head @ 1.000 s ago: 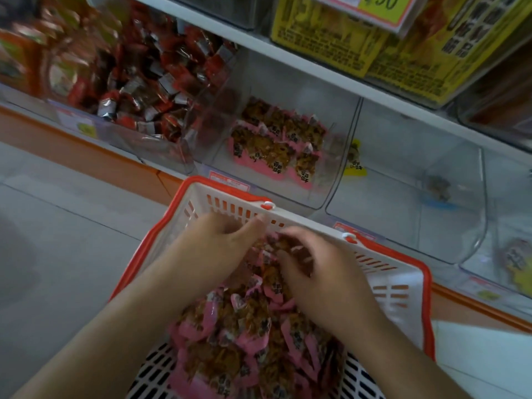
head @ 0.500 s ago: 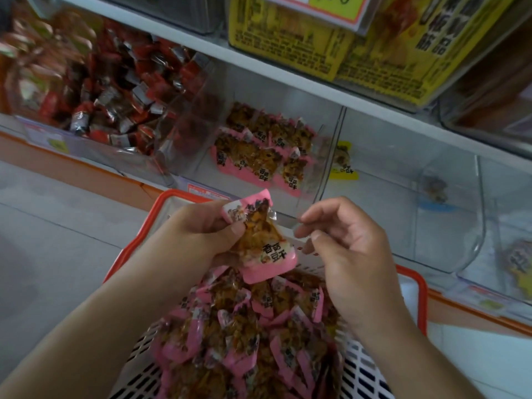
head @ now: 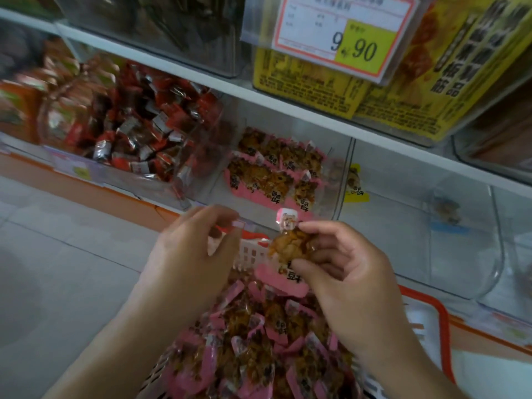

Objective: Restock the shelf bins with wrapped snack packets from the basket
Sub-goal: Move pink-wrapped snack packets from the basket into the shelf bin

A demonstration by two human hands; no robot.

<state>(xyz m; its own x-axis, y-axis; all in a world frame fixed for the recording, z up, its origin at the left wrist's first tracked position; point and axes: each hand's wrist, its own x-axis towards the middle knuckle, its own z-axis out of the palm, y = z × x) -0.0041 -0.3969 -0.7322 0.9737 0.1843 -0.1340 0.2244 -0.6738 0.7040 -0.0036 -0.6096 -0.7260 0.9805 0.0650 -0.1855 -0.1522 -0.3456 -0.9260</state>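
Note:
My right hand [head: 342, 272] pinches one pink-edged snack packet [head: 288, 249] between thumb and fingers, held up above the basket. My left hand [head: 193, 249] hovers just left of it with loosely curled fingers and nothing plainly in them. Below both hands, the white basket with a red rim [head: 442, 326] holds a heap of several matching pink packets [head: 259, 349]. Straight ahead, a clear shelf bin [head: 338, 180] has a low layer of the same pink packets [head: 273, 171].
A bin of red and silver wrapped snacks [head: 138, 133] stands to the left. To the right is a clear bin [head: 460, 249] with a yellow packet [head: 355, 182] at its back. A price tag reading 9.90 [head: 345, 33] hangs above. Pale floor tiles [head: 57, 269] lie at left.
The packet has passed from my left hand to my right hand. Both hands have risen out of the basket toward the pink-packet bin, and the view has moved closer to the shelf.

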